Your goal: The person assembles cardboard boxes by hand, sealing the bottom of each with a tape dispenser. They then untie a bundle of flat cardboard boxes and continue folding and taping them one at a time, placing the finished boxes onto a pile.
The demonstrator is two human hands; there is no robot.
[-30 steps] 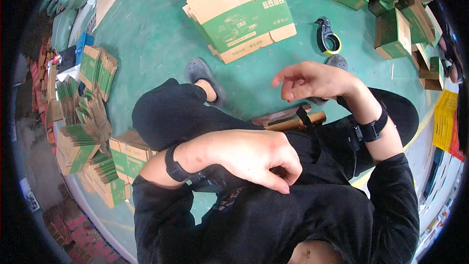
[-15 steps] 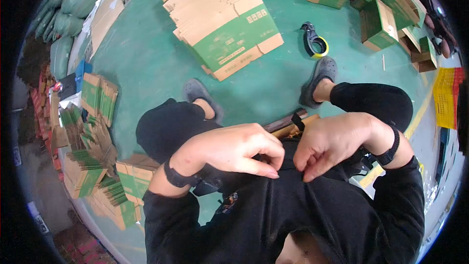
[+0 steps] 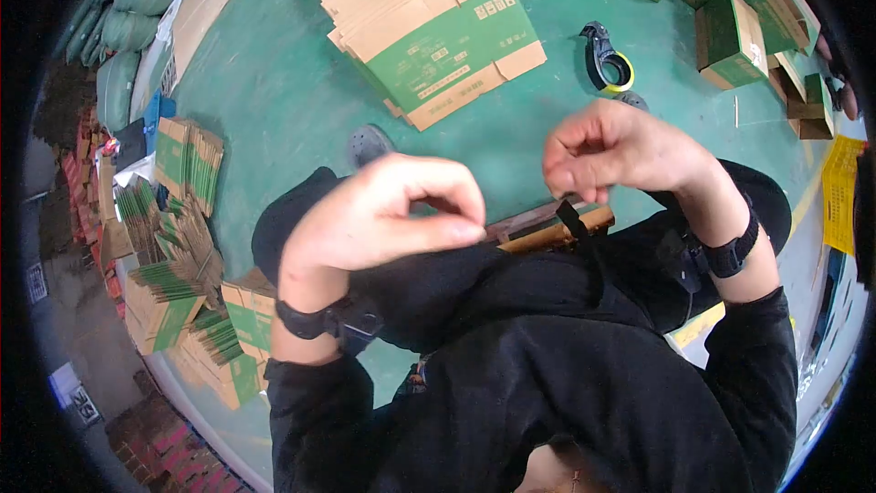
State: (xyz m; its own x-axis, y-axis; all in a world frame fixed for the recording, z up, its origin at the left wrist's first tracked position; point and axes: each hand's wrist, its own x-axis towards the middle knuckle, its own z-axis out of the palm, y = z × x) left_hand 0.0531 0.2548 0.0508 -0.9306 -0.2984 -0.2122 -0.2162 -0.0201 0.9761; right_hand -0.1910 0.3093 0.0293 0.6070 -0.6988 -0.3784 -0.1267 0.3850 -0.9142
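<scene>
My left hand (image 3: 392,210) is raised over my left thigh, slightly blurred. Its thumb and forefinger curl into a loop, and nothing shows between them. My right hand (image 3: 625,151) is higher and to the right, its fingers pinched together; whatever they may hold is hidden. Just below it, a black strap (image 3: 575,219) crosses a brown wooden piece (image 3: 547,236) between my legs. Beyond my right hand, a tape dispenser (image 3: 607,59) with a yellow roll lies on the floor. A stack of flattened green-and-brown cartons (image 3: 447,46) lies ahead of my hands.
Folded cartons (image 3: 169,292) are piled on the left. Several opened green boxes (image 3: 735,41) stand at the far right, with a yellow crate (image 3: 844,196) nearer. Stuffed green sacks (image 3: 132,27) are heaped at the upper left. My shoe (image 3: 370,141) rests on the green floor (image 3: 265,82).
Both hands have left the front of my black shirt and moved forward and up. They are farther apart than before. The view has shifted slightly.
</scene>
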